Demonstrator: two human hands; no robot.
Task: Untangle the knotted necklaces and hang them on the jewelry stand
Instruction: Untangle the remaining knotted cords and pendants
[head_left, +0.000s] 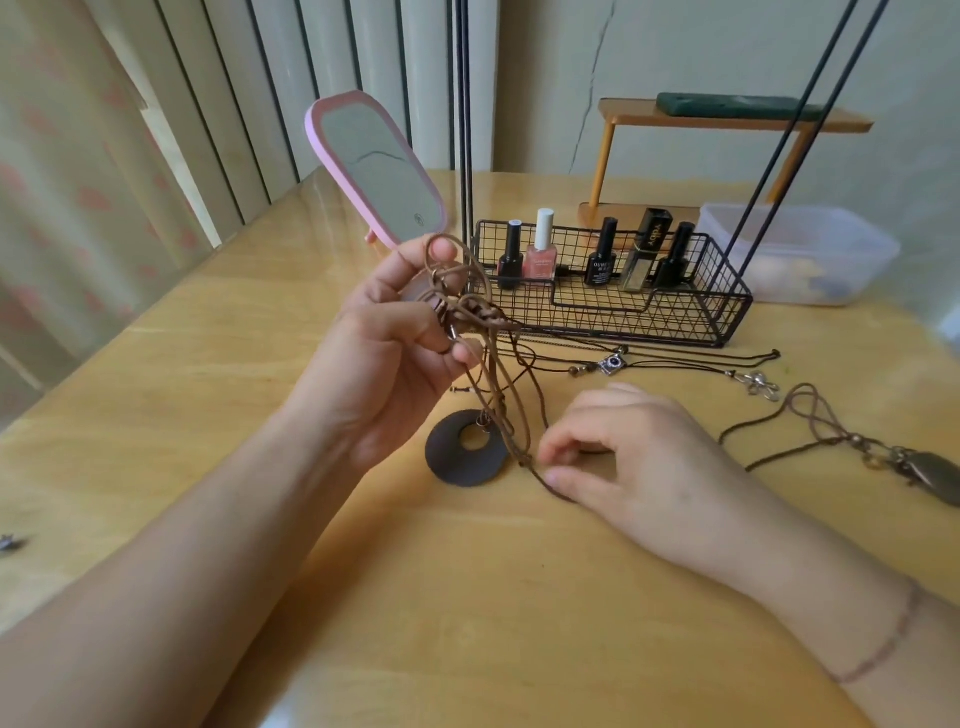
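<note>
Right now my left hand (400, 338) is raised above the wooden table (208, 364), fingers curled round a knotted bunch of brown cords (467, 312) — the strands hang down to a dark round ring pendant (465, 454) lying flat on the table. My right hand (618, 457) rests low beside that pendant, thumb and forefinger pinching one cord end (535, 470). Two thinner necklaces (675, 364) lie stretched out just before the black wire basket (675, 317) of nail polish bottles (543, 254); another corded pendant (930, 473) sits far right.
</note>
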